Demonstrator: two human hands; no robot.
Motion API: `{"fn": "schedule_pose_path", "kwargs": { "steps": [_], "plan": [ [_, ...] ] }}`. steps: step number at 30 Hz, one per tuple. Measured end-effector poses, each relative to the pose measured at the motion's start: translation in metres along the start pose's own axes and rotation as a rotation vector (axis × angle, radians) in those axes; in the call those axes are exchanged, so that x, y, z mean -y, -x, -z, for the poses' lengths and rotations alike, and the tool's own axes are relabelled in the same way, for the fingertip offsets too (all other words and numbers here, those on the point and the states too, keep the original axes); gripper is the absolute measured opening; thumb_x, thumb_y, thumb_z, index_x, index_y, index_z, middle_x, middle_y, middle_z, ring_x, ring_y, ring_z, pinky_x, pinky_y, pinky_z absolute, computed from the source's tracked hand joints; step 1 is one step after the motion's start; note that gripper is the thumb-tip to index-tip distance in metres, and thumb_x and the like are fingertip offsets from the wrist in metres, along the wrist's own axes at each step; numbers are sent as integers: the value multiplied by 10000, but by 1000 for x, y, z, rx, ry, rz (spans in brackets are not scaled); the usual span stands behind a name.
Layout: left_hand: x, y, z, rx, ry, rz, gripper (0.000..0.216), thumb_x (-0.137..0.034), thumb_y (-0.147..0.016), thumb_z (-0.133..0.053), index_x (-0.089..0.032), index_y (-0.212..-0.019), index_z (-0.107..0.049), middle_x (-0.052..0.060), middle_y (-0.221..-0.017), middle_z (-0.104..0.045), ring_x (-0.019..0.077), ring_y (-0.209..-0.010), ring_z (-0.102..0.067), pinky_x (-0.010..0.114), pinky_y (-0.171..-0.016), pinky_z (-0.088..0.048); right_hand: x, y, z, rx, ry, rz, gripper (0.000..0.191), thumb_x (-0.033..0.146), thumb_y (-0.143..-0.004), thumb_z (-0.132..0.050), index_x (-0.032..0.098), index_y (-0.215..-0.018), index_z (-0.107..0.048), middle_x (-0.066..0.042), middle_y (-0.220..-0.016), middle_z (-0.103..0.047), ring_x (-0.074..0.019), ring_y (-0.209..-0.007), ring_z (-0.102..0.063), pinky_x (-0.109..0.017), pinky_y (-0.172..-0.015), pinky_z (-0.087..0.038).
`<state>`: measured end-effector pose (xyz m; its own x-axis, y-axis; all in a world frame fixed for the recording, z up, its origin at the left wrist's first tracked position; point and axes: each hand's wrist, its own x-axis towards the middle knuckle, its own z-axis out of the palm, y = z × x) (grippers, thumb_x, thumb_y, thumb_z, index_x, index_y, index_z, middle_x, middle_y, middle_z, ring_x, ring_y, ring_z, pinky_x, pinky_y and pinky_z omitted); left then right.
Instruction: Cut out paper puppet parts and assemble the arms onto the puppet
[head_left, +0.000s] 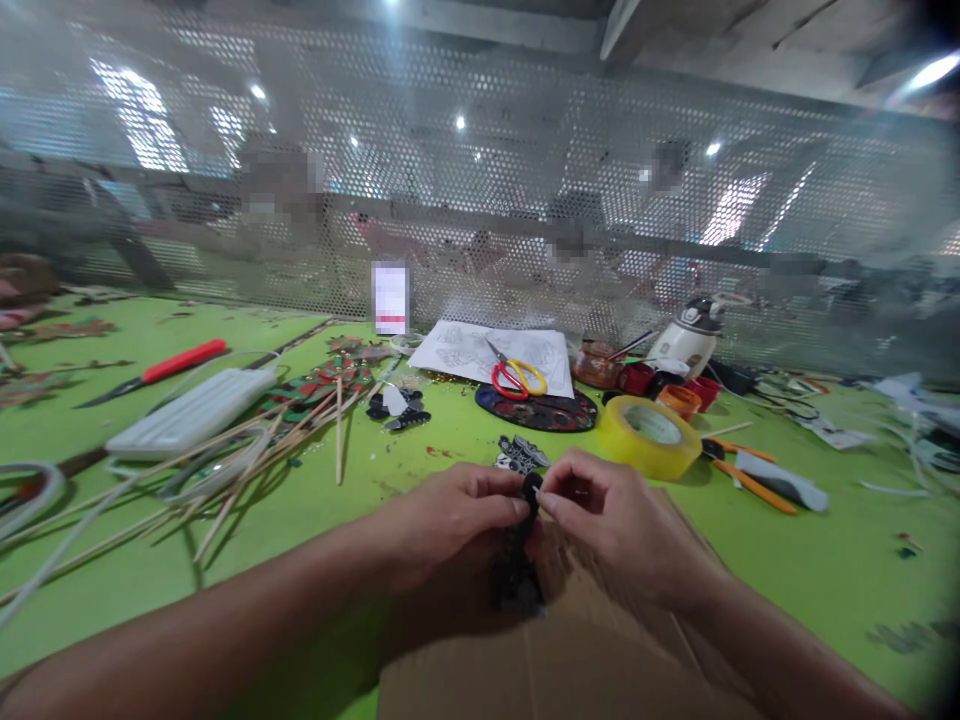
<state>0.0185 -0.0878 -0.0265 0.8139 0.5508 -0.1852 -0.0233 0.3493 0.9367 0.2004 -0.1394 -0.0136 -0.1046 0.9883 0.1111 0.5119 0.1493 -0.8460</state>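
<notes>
Both of my hands meet at the middle of the green table, above a sheet of brown cardboard (600,650). My left hand (450,525) and my right hand (615,530) pinch a small black cut-out piece (519,565) between their fingertips; it hangs down between them. The fingers of both hands are closed on its top end. Just beyond my fingers lie more small black-and-white cut-out pieces (523,452).
A yellow tape roll (651,436), red-and-yellow scissors (514,377) on a paper sheet (465,350), paint pots (637,378), an orange-handled tool (750,485), bamboo sticks (247,460), a white box (187,410), a red-handled knife (169,367). A perforated metal screen (480,200) closes off the table's far side.
</notes>
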Motion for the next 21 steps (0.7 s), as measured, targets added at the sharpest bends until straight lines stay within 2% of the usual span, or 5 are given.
{"fn": "schedule_pose_path", "kwargs": {
  "steps": [2,5,9,13,21],
  "plan": [
    [0,0,1,12,-24,-13,245,-239,-753,-731,-140,-976,-730,21,-819,-678,119,-758,-556,245,-772,-424,0,0,0,-8,35,0,75,139,-803,-588,169,-736,-599,16,-653,-611,-122,-615,-545,-228,-570,-421],
    [2,0,1,30,-13,-11,225,-208,-751,-738,-139,-966,-728,22,-823,-681,111,-752,-569,241,-781,-435,-2,0,-2,48,-63,-30,66,178,-836,-562,177,-771,-576,-11,-689,-668,-141,-621,-589,-250,-576,-444],
    [4,-1,0,39,35,-18,238,-290,-741,-764,-122,-905,-723,43,-800,-694,118,-713,-598,258,-767,-457,-6,2,-3,88,-140,-50,105,235,-859,-557,185,-768,-544,-23,-687,-677,-154,-607,-613,-265,-566,-456],
    [4,-1,-1,46,89,-18,347,-372,-705,-799,-108,-911,-707,64,-780,-710,128,-677,-630,252,-696,-463,-8,1,-3,61,-155,-32,118,261,-850,-572,177,-769,-556,-9,-661,-639,-147,-599,-593,-258,-554,-449],
    [7,0,-2,11,169,-4,387,-319,-687,-818,-116,-967,-645,78,-772,-720,173,-706,-681,275,-664,-469,-6,-1,1,7,-67,-53,115,251,-828,-590,170,-747,-580,32,-626,-564,-114,-575,-514,-228,-547,-414]
  ]
}}
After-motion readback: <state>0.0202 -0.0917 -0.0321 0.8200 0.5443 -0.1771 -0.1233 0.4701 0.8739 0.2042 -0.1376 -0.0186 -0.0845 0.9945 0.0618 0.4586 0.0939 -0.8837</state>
